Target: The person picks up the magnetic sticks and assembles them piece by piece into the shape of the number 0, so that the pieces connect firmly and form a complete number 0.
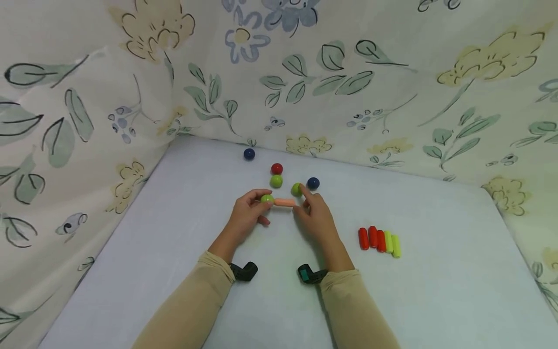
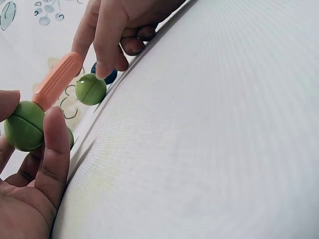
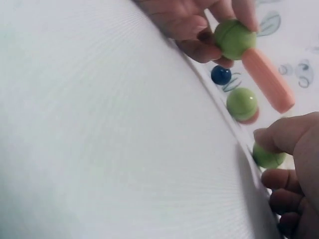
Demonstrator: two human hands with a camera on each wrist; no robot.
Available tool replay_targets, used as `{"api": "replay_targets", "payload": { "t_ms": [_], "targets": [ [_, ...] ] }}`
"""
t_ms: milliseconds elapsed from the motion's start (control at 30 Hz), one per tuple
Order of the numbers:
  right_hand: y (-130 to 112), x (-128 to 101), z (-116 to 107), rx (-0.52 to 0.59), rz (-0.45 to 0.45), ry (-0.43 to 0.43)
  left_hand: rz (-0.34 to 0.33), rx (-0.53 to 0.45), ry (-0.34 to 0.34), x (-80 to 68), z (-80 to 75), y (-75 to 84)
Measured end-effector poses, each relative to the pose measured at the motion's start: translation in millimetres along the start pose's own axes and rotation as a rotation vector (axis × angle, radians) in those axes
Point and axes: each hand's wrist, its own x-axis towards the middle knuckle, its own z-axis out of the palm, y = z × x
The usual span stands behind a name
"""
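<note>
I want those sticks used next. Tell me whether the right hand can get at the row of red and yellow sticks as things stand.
Probably yes. The row of sticks lies on the table on the right hand's own side, with bare surface between. That hand only touches a green ball and holds nothing.

Green ball (image 2: 24, 126): smooth plastic with a soft sheen and a seam round its middle.
Orange stick (image 2: 57, 80): matt plastic, finely ribbed along its length.
Table (image 1: 436, 291): pale woven cloth cover, matt, fine-grained.
Backdrop (image 1: 392, 87): floral printed fabric, soft and creased.
Rods near the right edge (image 1: 380, 240): glossy plastic.
</note>
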Motion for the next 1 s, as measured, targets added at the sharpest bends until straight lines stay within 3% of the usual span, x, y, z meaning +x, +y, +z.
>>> {"api": "replay_targets", "payload": {
  "t_ms": [267,567,833,1000],
  "targets": [
    [1.9,-5.8,-2.0,0.101,-0.002,0.163,0.000,-0.001,-0.010,-0.8,2.9,-0.6],
    [4.3,-1.8,0.6,-0.016,-0.112,-0.013,0.015,0.000,-0.009,-1.4,2.7,1.2],
    [2.3,-4.5,1.0,0.067,-0.077,0.084,0.010,0.003,-0.012,-1.7,3.3,2.3],
    [1.5,-6.0,-0.6,0.124,-0.023,0.082,0.000,-0.006,-0.013,-2.0,3.6,2.5]
  ]
}}
